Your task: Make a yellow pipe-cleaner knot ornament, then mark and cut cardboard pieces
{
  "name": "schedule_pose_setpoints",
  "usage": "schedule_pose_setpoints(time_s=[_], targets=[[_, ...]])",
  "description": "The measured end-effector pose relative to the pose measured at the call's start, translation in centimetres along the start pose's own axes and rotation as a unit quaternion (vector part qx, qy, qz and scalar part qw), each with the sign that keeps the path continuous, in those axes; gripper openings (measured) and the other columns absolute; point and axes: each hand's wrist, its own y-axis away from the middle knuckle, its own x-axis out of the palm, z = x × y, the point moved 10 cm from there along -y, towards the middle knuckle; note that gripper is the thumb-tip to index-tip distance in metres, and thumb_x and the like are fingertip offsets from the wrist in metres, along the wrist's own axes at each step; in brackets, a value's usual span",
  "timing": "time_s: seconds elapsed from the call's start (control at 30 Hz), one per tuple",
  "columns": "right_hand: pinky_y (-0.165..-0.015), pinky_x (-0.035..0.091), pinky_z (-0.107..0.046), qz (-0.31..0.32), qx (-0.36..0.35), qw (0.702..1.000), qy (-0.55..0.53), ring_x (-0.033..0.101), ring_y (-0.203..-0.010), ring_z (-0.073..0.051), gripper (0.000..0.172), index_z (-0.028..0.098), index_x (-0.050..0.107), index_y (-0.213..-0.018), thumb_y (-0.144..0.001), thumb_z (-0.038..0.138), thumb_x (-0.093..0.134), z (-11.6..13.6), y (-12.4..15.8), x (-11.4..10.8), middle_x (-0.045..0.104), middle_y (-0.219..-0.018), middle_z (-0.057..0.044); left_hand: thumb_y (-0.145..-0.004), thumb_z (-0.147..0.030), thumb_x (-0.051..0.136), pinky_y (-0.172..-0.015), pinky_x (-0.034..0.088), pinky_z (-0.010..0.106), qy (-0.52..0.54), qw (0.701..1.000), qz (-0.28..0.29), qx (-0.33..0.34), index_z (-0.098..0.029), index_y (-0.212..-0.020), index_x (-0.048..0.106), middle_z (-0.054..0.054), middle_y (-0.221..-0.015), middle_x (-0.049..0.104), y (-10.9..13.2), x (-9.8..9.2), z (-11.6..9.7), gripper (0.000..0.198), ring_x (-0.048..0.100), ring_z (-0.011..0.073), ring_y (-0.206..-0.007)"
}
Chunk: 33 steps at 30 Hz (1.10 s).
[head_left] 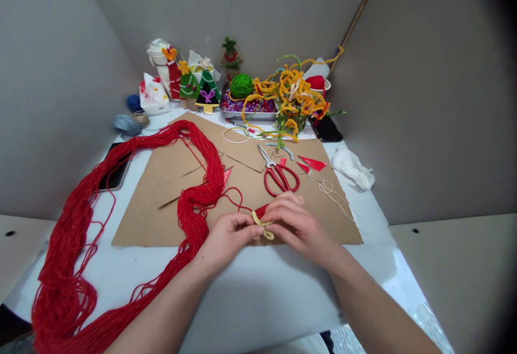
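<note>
Near the front edge of the cardboard, my left hand pinches a small looped strip of pale yellow cord. My right hand closes on the other side of the same cord. Just behind the cord, partly covered by my right fingers, is a small red piece. From its left side a red yarn strand runs toward a large red yarn skein, which loops over the table on my left. Red-handled scissors lie beyond my right hand, blades pointing away.
Beneath my hands lies a cardboard sheet. White thread, red scraps and a crumpled tissue lie to the right. At the back are a metal tray, tangled orange yarn, felt trees and two phones, one under the skein.
</note>
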Motion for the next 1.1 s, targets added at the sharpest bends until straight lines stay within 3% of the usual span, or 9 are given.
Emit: schedule_pose_setpoints(time_s=[0.2,0.5,0.83,1.1], targets=[[-0.083,0.034,-0.037,0.023,-0.011,0.999,0.028,0.049,-0.089,-0.017,0.009,0.02,0.06,-0.092,-0.092,0.02,0.051,0.3,0.0,0.6,0.065,-0.088,-0.003,-0.071,-0.031,0.066,-0.06,0.035,0.023,0.01,1.0,0.015,-0.015,-0.014,-0.062,0.06,0.0,-0.063,0.058,-0.2,0.3,0.5,0.02,0.048,0.0112,-0.06],[-0.079,0.033,-0.038,-0.007,-0.026,0.998,0.051,0.046,-0.085,-0.019,0.012,0.019,0.055,-0.09,-0.093,0.018,0.044,0.7,0.1,1.1,0.061,-0.087,-0.006,-0.072,-0.032,0.066,-0.061,0.034,0.023,0.032,0.999,0.008,-0.015,-0.014,-0.064,0.057,0.0,-0.064,0.055,-0.4,0.4,1.0,0.022,0.046,0.0107,-0.061],[-0.081,0.034,-0.037,-0.032,0.021,0.999,0.012,0.047,-0.086,-0.019,0.009,0.021,0.056,-0.09,-0.092,0.017,0.048,-0.2,0.0,0.8,0.063,-0.087,-0.004,-0.076,-0.031,0.065,-0.053,0.025,0.02,0.051,0.998,0.019,0.014,-0.013,-0.067,0.058,-0.005,-0.058,0.044,-0.3,-0.1,0.3,0.02,0.034,0.0071,-0.055],[-0.078,0.033,-0.036,-0.026,0.013,0.998,0.047,0.046,-0.085,-0.019,0.01,0.02,0.053,-0.089,-0.093,0.016,0.045,-0.1,0.0,0.9,0.061,-0.087,-0.004,-0.074,-0.033,0.067,-0.056,0.031,0.021,0.091,0.996,0.016,0.007,-0.013,-0.072,0.062,-0.003,-0.063,0.05,-0.3,0.2,0.3,0.02,0.04,0.0076,-0.057]])
